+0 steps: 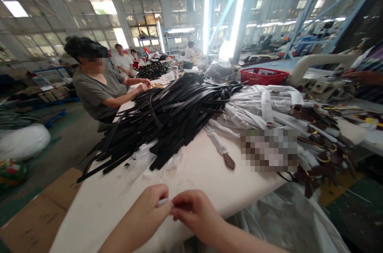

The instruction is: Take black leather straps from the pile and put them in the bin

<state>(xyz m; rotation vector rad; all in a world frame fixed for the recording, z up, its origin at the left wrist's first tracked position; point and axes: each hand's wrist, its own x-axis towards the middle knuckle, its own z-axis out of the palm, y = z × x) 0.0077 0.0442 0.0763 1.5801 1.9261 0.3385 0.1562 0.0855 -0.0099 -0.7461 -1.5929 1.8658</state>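
Head view: both hands meet low at the near edge of the desk [209, 165]. Left hand [149, 209] & right hand [194, 211] are fingertip to fingertip, each grip closed to a pinch on a small whitish piece [164, 202] held between them. Can't tell what the piece is, too small & mostly covered by fingers. It sits just above the pale desk surface, not resting on it as far as I can see.

Beyond the grip, well apart, lies a big heap of black straps [167, 117], spilling twd the desk's left edge & hanging over it. Between that heap and the grip are some clear plastic scraps [149, 157] on the desk. Beyond & right of the grip: a pile of white straps [263, 105], one w/ a brown tip [229, 161] pointing back twd the hands. Further right, brown straps w/ gold rings [323, 145], partly draped off the edge. A blurred-out patch covers part of that area.

Far beyond the grip: a red basket [263, 76]. Beyond-left, a co-worker in a grey shirt [95, 91] sits at the desk's left side, hands on small gold bits [154, 85]. Left of the grip, below the desk, a cardboard box [38, 213] on the floor.
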